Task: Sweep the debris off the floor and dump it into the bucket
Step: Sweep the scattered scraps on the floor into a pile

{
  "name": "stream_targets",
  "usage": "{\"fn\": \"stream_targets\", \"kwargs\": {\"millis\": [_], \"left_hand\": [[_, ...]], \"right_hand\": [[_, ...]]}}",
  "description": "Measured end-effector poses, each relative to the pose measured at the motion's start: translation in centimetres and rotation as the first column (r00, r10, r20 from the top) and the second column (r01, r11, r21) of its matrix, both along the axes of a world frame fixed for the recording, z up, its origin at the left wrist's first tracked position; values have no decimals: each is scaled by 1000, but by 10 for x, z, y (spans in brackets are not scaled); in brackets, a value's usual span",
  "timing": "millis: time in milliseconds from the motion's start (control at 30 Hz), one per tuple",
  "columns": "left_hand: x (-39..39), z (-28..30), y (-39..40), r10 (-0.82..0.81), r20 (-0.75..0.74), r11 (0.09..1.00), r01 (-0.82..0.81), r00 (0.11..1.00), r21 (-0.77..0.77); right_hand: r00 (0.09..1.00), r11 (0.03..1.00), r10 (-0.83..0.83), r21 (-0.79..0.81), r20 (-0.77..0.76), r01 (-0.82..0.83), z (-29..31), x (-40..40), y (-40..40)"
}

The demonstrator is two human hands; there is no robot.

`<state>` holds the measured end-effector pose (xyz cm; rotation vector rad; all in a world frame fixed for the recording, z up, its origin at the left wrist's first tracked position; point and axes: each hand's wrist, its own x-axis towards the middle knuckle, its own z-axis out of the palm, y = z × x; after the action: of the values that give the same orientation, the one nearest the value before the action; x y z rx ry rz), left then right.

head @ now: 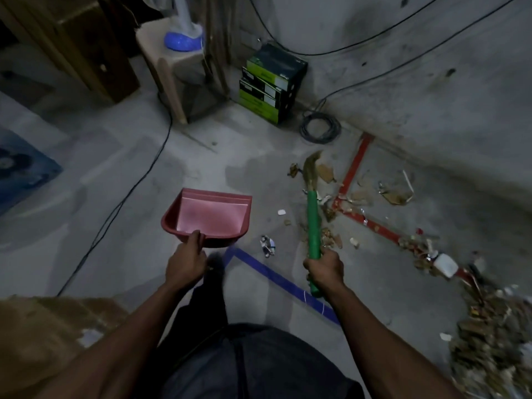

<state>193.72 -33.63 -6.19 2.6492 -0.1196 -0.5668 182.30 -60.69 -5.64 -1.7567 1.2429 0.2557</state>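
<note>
Pink plastic fills the middle of the view: a dustpan held by its near rim in the left hand, whose fingers curl under the edge with the thumb on top, the open mouth turned away from the person and the pan apparently held above the floor; the right hand is wrapped tight round the green handle of a broom, which runs forward from the fist to straw bristles lying among the debris ahead of that hand; the debris is scraps of brown card, paper and dry bits, scattered ahead and to the right of the right hand, and it thickens into a heap at the far right, just beside the right forearm; a white block lies in the litter to the right of the right hand; red tape forms an angle on the floor under the scraps, and blue tape runs between the two hands and under the right wrist; a crumpled wrapper lies between the hands, just beyond the blue tape; a black cable crosses the floor to the left of the left hand; well ahead of both hands stand stacked green boxes against the wall, a cable coil beside them, and a pale stool with a blue object on it; a blue mat lies far to the left.
</note>
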Motion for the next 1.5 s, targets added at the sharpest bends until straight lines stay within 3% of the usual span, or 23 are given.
{"fn": "stream_targets", "kwargs": {"millis": [233,533,633,733,833,967,1133,1200,1300,1433,1500], "left_hand": [[168,-34,-16,-121,-81,991,125,989,41],[298,-87,-44,-204,-105,972,214,973,93],[316,-127,-59,-193,-106,975,203,976,92],[322,-166,-71,-182,-105,976,193,978,97],[321,-197,-78,-208,-123,972,219,970,87],[317,-213,-85,-250,-157,961,265,955,83],[316,-207,-92,-290,-182,950,305,940,62],[318,-204,-96,-305,-184,946,320,935,59],[322,-200,-102,-329,-180,938,343,927,55],[325,-194,-108,-353,-182,928,368,918,53],[326,-191,-110,-369,-187,922,384,911,52]], "right_hand": [[999,999,-8,-52,-32,6,-26,155,20],[996,999,22,48,-81,-18,-90,302,37],[995,994,-42,92,-88,50,-140,325,28],[972,965,-207,139,-110,221,-191,325,13],[898,883,-423,168,-119,438,-229,309,-4],[720,676,-688,280,-93,682,-254,284,-28],[463,427,-885,319,-45,846,-235,264,-36],[397,376,-918,299,-9,877,-219,265,-26],[455,445,-891,209,3,871,-196,265,11],[707,693,-703,152,-73,705,-184,256,67],[794,772,-596,183,-121,608,-188,254,75]]}}
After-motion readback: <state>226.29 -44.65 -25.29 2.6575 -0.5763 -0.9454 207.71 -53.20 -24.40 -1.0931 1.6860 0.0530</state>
